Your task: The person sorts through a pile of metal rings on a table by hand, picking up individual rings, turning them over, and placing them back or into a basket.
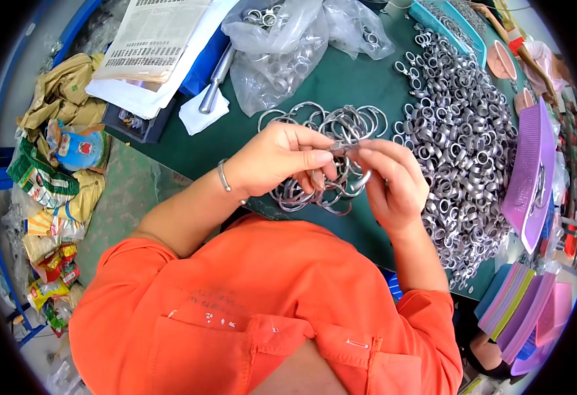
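My left hand [288,157] pinches one end of a small grey metal piece [343,146] between thumb and index finger. The fingertips of my right hand [389,180] hold its other end, so the hands almost meet. Just what the piece is, I cannot tell, as fingers cover part of it. Under and around both hands lies a tangled pile of open metal bangles [352,121] on the green tabletop [367,81]. A bright curved metal end [362,180] shows between the hands. To the right spreads a large heap of small metal rings [466,148].
Clear plastic bags of rings [281,64] stand at the back, beside a tapered metal mandrel [217,79] and stacked papers [150,44]. A turquoise basket [453,29] and a purple basket [530,177] border the ring heap. Another person [540,64] is at the far right.
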`<action>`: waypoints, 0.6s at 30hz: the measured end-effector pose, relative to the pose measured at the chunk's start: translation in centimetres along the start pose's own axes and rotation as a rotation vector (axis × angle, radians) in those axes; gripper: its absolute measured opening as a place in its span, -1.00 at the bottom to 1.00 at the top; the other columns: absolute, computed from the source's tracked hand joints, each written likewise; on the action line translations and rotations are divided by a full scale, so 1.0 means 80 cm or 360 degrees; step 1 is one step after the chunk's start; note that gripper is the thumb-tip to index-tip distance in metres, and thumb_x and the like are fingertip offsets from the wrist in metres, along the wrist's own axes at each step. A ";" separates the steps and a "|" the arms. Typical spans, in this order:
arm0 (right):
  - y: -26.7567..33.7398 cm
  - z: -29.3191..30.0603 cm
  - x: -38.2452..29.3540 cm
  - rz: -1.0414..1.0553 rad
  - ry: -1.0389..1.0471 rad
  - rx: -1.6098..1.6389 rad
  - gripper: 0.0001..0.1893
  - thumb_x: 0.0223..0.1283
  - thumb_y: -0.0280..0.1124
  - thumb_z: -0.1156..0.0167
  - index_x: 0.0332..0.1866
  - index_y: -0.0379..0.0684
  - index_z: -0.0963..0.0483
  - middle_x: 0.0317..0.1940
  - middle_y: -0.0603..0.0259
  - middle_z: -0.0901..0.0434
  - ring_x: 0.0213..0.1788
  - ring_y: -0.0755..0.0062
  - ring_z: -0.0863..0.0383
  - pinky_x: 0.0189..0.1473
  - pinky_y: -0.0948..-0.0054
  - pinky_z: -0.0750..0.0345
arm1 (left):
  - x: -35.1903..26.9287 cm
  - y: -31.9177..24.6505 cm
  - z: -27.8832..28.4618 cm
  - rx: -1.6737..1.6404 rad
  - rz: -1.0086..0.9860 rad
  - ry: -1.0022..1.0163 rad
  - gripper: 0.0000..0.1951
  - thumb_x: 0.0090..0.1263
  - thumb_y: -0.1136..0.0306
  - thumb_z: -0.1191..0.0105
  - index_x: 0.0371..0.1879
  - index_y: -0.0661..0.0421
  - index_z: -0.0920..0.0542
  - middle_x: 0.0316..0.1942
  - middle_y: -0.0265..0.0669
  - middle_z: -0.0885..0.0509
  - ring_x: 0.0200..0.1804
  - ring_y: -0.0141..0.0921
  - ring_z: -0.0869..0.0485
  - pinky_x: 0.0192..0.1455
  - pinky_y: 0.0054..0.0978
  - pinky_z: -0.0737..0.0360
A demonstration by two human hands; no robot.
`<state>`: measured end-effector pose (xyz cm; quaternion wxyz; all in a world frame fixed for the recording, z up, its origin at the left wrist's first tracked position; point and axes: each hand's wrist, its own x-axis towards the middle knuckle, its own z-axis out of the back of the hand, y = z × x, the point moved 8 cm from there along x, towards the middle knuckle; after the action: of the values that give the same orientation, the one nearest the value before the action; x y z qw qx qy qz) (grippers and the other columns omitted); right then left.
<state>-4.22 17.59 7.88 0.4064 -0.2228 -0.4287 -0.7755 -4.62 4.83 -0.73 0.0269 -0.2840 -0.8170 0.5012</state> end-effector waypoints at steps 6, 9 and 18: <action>-0.060 -0.022 -0.082 -0.1480 -0.0234 0.1194 -0.77 0.30 -0.49 0.09 -0.07 -0.38 -0.45 -0.31 0.16 -0.56 -0.33 0.53 -0.57 -0.40 0.62 -0.53 | -0.013 -0.011 0.006 0.0246 -0.0104 -0.0317 -0.79 0.31 0.43 -0.02 -0.16 0.30 -0.54 -0.48 -0.27 -0.62 -0.49 -0.52 -0.61 -0.49 -0.66 -0.57; -0.053 -0.028 -0.095 -0.1587 -0.0160 0.1359 -0.74 0.27 -0.38 0.00 -0.08 -0.37 -0.45 -0.47 0.23 -0.56 -0.55 0.58 -0.51 -0.60 0.69 -0.37 | -0.013 -0.011 0.002 0.0411 -0.0182 -0.0389 -0.81 0.30 0.44 -0.03 -0.20 0.29 -0.56 -0.49 -0.28 -0.62 -0.50 -0.54 -0.61 -0.49 -0.68 -0.56; -0.057 -0.027 -0.107 -0.1768 -0.0295 0.1449 -0.81 0.19 -0.44 -0.11 -0.22 -0.39 -0.49 -0.56 0.21 -0.56 -0.65 0.59 -0.49 -0.65 0.69 -0.40 | -0.015 -0.003 0.003 0.0210 -0.0092 -0.0317 -0.80 0.34 0.37 0.01 -0.24 0.26 -0.58 -0.48 -0.32 -0.62 -0.48 -0.56 -0.59 -0.47 -0.68 -0.55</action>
<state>-3.13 20.90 -1.41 -0.0330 0.1544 -0.7917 -0.5901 -3.83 3.98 -0.33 -0.0213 -0.2067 -0.7888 0.5785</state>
